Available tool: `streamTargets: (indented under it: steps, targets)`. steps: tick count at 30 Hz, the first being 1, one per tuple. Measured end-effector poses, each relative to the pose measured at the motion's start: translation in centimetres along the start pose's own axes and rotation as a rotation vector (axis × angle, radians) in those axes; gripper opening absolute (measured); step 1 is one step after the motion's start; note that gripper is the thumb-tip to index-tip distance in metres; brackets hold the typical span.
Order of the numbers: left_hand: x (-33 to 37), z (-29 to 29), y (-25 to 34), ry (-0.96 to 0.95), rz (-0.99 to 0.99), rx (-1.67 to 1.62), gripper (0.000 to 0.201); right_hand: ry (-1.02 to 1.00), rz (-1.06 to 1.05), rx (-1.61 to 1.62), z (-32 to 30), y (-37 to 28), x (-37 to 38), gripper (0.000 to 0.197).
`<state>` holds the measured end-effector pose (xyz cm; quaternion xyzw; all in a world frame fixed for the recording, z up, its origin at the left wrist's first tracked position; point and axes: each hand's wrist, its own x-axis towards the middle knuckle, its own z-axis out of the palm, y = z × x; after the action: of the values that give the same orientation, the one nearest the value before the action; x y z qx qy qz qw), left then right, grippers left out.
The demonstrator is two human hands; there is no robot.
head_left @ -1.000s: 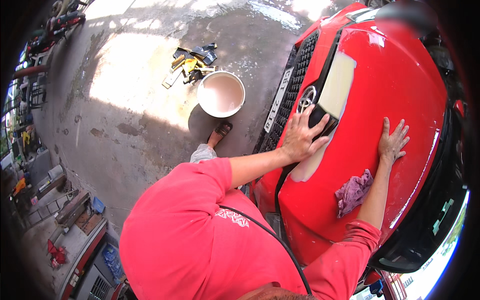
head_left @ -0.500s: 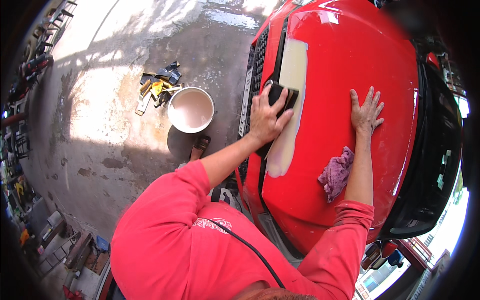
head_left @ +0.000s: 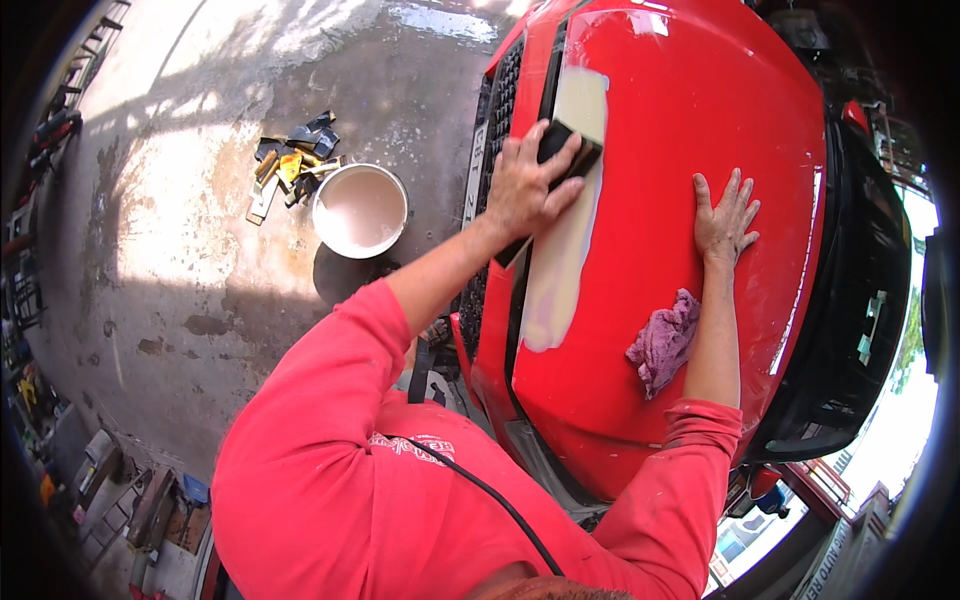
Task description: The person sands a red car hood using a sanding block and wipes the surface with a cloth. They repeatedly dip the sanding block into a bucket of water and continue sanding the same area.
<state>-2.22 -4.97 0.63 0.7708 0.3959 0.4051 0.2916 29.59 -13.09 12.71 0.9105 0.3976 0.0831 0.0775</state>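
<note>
My left hand [head_left: 525, 188] is wrapped round a long black sanding block [head_left: 577, 152], which lies slantwise across a strip of pale yellow filler [head_left: 562, 265] along the front edge of the red car hood [head_left: 640, 215]. Part of the block is hidden under the palm. On the bare red paint, my right hand [head_left: 724, 220] rests flat with its fingers spread. A crumpled purple cloth [head_left: 664, 345] lies on the hood beside my right forearm.
Left of the car, a white bucket [head_left: 404, 215] of cloudy pinkish water stands on the stained concrete floor [head_left: 190, 290]. Next to it is a pile of black, yellow and wooden pieces [head_left: 292, 162]. The windshield [head_left: 850, 330] is at the right. Assorted items line the left rim.
My left hand and the sanding block have slid a little toward the far end of the filler strip. My right hand stays in place. The whole view has shifted slightly.
</note>
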Motion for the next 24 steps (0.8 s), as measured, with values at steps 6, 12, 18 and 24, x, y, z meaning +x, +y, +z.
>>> streamTargets:
  steps: [6,12,18,24]
  targets:
    - [-5.0,-2.7,-0.5,-0.19,0.296,-0.14,0.065,-0.005,0.014,0.03,-0.3,0.4,-0.4,0.114]
    - [12.7,3.0,-9.7,0.149,0.105,0.198,0.057,0.028,-0.089,0.071,0.6,-2.3,1.7,0.117]
    - [-9.8,-3.9,2.0,-0.214,0.255,-0.189,0.064,-0.001,0.009,0.024,-0.2,1.0,-0.4,0.115]
    - [3.5,-1.3,-4.5,-0.106,0.269,-0.205,0.065,-0.008,-0.012,0.034,0.2,0.2,0.1,0.116]
